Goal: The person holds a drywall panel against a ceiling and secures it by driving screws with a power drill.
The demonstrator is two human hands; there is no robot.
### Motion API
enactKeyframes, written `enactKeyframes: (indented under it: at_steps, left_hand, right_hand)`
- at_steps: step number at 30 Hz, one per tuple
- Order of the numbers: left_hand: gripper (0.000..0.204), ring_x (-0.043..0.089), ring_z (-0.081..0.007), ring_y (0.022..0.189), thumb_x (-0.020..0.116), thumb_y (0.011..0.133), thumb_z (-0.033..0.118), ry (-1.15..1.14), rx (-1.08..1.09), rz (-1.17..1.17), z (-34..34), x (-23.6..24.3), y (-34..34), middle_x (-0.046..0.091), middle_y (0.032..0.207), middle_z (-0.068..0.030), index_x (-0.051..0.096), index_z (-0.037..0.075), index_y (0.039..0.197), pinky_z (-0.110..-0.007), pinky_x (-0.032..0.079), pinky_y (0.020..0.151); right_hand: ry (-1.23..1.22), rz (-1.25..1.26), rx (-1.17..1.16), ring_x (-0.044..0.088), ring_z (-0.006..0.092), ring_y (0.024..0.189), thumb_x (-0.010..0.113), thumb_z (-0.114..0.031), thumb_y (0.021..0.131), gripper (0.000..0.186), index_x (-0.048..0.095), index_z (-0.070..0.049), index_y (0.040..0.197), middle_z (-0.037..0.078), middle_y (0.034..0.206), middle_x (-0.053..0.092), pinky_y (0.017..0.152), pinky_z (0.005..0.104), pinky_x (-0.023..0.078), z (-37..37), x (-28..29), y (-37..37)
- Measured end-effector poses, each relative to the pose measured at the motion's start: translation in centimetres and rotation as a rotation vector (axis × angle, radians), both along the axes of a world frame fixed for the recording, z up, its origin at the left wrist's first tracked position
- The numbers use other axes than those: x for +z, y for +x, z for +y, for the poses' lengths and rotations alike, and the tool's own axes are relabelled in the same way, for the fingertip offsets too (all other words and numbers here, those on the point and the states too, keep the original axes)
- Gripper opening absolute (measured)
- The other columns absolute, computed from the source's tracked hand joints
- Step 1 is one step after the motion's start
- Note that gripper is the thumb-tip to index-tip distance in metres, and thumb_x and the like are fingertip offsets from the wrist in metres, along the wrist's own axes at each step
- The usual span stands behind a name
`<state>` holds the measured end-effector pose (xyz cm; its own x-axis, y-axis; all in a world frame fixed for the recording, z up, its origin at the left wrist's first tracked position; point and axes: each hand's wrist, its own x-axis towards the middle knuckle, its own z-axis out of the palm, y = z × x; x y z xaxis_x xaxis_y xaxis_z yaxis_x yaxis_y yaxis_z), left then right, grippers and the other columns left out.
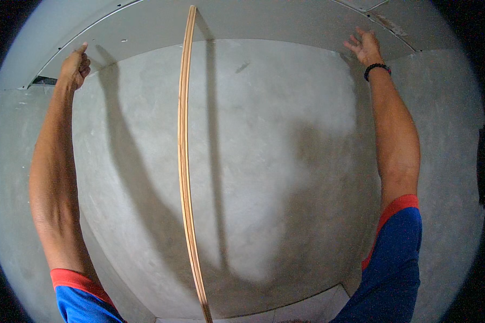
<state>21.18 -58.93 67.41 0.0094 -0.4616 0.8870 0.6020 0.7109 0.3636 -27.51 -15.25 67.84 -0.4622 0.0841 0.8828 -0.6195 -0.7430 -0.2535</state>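
Note:
Both my arms reach up to a grey ceiling panel that lies flat overhead. My left hand presses against its underside at the left, fingers curled, thumb pointing up. My right hand lies flat against the panel at the right, fingers spread; a black bead bracelet is on that wrist. Between my arms a long thin wooden strip stands upright from the floor to the panel, its top end touching the panel. Neither hand touches the strip.
A bare grey plastered wall fills the view ahead, with shadows of my arms and the strip on it. A dark gap shows at the panel's left edge. Pale floor appears at the bottom.

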Motion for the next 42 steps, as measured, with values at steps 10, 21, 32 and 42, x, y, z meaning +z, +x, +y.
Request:
enactKeyframes:
  at_steps: [10, 21, 32, 42]
  left_hand:
    - [0.028, 0.024, -0.0072, 0.04, 0.054, 0.089, 0.026, 0.03, -0.006, 0.003, -0.1, 0.7, 0.2, 0.025, 0.051, 0.0072, 0.038, 0.017, 0.068, -0.025, 0.019, 0.038]
    - [0.027, 0.033, -0.0092, 0.045, 0.06, 0.085, 0.019, -0.034, 0.04, 0.013, -0.5, 1.7, -3.7, 0.032, 0.053, 0.0031, 0.036, 0.006, 0.088, -0.025, 0.027, 0.039]
    - [0.069, 0.043, -0.0125, 0.046, 0.067, 0.08, 0.018, 0.087, 0.187, 0.198, 0.2, 1.4, -5.7, 0.046, 0.061, -0.0025, 0.023, -0.001, 0.13, -0.028, 0.034, 0.04]
    - [0.073, 0.057, -0.0242, 0.08, 0.08, 0.067, 0.033, 0.421, 0.233, 0.323, -3.0, 2.9, -4.1, 0.059, 0.094, -0.0171, 0.04, -0.015, 0.106, -0.039, 0.048, 0.059]
  right_hand:
    - [-0.011, 0.007, -0.02, 0.031, 0.0347, 0.125, 0.034, -0.01, 0.093, 0.059, 0.0, -0.01, 0.141, 0.014, 0.141, 0.024, 0.095, 0.0551, 0.04, -1.3, 0.7, -0.8]
    - [0.008, 0.211, -0.402, 0.047, 0.0289, 0.116, 0.074, -0.018, 0.07, 0.069, 0.041, -0.004, 0.129, 0.016, 0.127, 0.046, 0.095, 0.0374, 0.043, -0.2, 5.3, -6.9]
    - [0.081, 0.343, -1.082, 0.039, 0.0327, 0.122, 0.075, -0.02, 0.068, 0.076, 0.037, -0.003, 0.131, 0.019, 0.132, 0.039, 0.101, 0.0392, 0.035, 1.1, 3.9, -7.0]
    - [0.07, 0.102, -0.294, 0.035, 0.0399, 0.122, 0.076, -0.018, 0.069, 0.095, 0.012, 0.006, 0.135, 0.024, 0.139, 0.023, 0.093, 0.0411, 0.045, -1.1, 2.0, -2.4]
